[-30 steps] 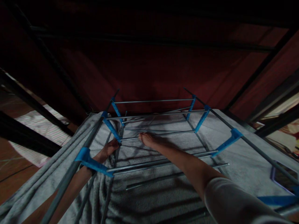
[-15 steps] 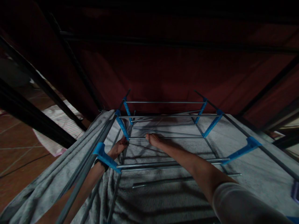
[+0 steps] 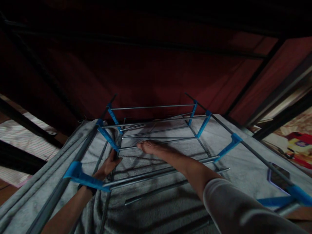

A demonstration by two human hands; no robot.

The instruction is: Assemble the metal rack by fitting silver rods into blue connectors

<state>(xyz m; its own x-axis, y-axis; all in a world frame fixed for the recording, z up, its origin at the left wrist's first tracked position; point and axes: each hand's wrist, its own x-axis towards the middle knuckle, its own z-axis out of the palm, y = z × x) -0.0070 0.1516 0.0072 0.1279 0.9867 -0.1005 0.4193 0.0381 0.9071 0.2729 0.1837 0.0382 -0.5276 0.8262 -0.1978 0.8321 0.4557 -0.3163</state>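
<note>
A frame of grey metal tubes joined by blue plastic brackets (image 3: pixel 107 139) lies on a grey blanket. My right hand (image 3: pixel 147 147) is closed around a thin metal rod (image 3: pixel 128 148) that meets a blue bracket at its left end. Just below that bracket, my left hand (image 3: pixel 110 163) is wrapped at a lower side pole (image 3: pixel 106 203), its thumb to the right of it; the other fingers are partly hidden. A larger blue bracket (image 3: pixel 85 177) crosses in front of my left wrist, which wears a dark band. A pair of rods (image 3: pixel 156 174) passes under my right forearm.
A loose tube (image 3: pixel 146 196) lies on the blanket (image 3: pixel 156 216) inside the frame. At the right, a phone (image 3: pixel 279 177) rests beside a blue bracket (image 3: pixel 301 195). Dark red fabric (image 3: pixel 151 78) with dark bars stands behind. Striped cloth (image 3: pixel 26 136) lies at the left.
The view has turned right, so the frame sits further left and the phone shows more fully. My left hand has slid slightly down from the bracket's end; my right hand stays on the rod.
</note>
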